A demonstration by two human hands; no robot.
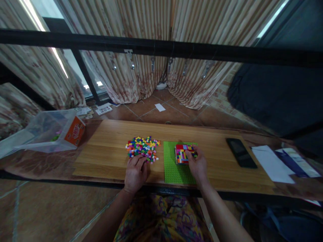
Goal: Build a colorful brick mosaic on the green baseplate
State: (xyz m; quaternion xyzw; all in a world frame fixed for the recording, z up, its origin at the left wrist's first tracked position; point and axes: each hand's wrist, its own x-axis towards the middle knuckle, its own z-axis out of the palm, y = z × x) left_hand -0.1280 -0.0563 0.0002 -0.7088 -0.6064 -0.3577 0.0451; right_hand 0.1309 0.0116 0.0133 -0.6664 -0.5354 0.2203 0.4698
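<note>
A loose pile of small multicoloured toy bricks (142, 147) lies left of centre on the wooden board. My left hand (135, 172) rests at the pile's near edge, fingers bent and drawn together among the bricks; anything between the fingertips is hidden. To the right lies a green studded baseplate (173, 174). On it is a rectangular block of toy bricks (182, 155) with a top of red, yellow, blue and other colours. My right hand (198, 163) grips the block's right side, thumb over the top and fingers at the far right, covering part of it.
A black phone (241, 153) lies on the wooden board (101, 151) at right, with white papers (272, 164) beyond it. At left stands a clear plastic bin (52, 129) with an orange label. A black bar (156, 47) crosses above the far side, before the curtains.
</note>
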